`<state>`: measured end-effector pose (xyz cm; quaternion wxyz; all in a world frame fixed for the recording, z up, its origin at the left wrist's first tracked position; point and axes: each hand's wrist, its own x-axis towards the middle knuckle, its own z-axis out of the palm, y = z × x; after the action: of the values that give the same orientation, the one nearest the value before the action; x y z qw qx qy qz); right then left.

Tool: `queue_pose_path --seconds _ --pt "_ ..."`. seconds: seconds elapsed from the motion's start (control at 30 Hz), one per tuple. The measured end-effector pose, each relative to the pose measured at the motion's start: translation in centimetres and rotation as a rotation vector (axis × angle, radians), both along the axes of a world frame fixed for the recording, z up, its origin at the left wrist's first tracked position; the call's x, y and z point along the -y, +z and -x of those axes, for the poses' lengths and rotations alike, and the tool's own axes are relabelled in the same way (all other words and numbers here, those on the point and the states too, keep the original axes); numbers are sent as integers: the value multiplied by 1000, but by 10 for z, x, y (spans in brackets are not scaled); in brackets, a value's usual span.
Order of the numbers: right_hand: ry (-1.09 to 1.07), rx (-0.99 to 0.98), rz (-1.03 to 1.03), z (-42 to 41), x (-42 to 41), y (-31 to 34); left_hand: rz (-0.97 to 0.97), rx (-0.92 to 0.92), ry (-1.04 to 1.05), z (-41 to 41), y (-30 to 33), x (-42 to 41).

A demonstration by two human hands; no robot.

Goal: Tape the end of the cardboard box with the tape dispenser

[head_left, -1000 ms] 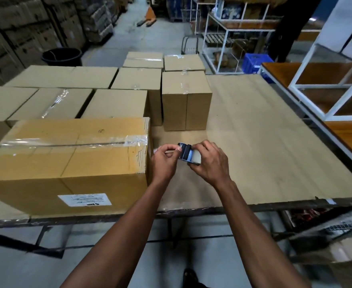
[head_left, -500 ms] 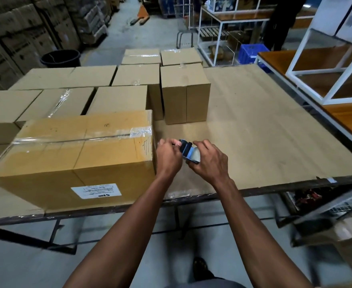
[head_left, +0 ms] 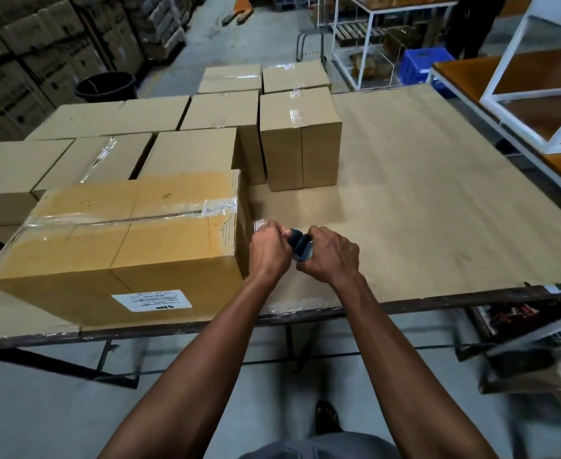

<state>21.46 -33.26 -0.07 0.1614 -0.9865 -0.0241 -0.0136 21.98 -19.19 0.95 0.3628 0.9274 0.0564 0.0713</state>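
Head view, the only one I have: the large yellowish-brown cardboard box (head_left: 120, 246) sits at the near left of the cardboard-covered work table (head_left: 421, 200), a strip of clear tape already running along its top seam and folding over the right-hand end. That end face is mostly turned away from me, so I cannot tell how much of it is covered.

The small dark blue tape dispenser (head_left: 300, 248) is just beside that end, between my two hands. My right hand (head_left: 330, 256) is wrapped closed around its body, fingers curled over the top. My left hand (head_left: 267, 248) is also closed, thumb and fingers pinched at the dispenser's front, apparently on the free tape end; the tape itself is too thin and glossy to make out, so I judge that rather than see it. The left knuckles look close against the box end, though I cannot say they touch.

As I read it, the step in hand is freeing a length of tape to lay down the end face. To do it well I would pull the tape taut and straight, line it up with the strip folding over from the top, press the free end firmly onto the cardboard first, then draw the dispenser down without letting it slacken or wrinkle.

Both forearms reach forward over the table edge, wrists level, hands meeting just above the surface.

Smaller sealed brown boxes (head_left: 300, 140) stand well behind.
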Motion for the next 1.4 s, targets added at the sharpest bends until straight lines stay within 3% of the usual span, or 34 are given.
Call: queue_pose_path --seconds 0.53,0.9,1.07,1.2,1.4 --pt "34 -95 97 -31 36 -23 -13 -211 -4 -32 -10 29" --pt "90 -130 153 -49 60 -20 486 -395 107 -53 -22 32" --pt "108 -179 235 -54 60 -6 618 -433 135 -57 -19 29" --pt "131 -263 328 -61 54 9 521 -415 80 -56 -18 30" --pt "175 -204 325 -60 48 15 357 -376 -75 -59 -9 22"
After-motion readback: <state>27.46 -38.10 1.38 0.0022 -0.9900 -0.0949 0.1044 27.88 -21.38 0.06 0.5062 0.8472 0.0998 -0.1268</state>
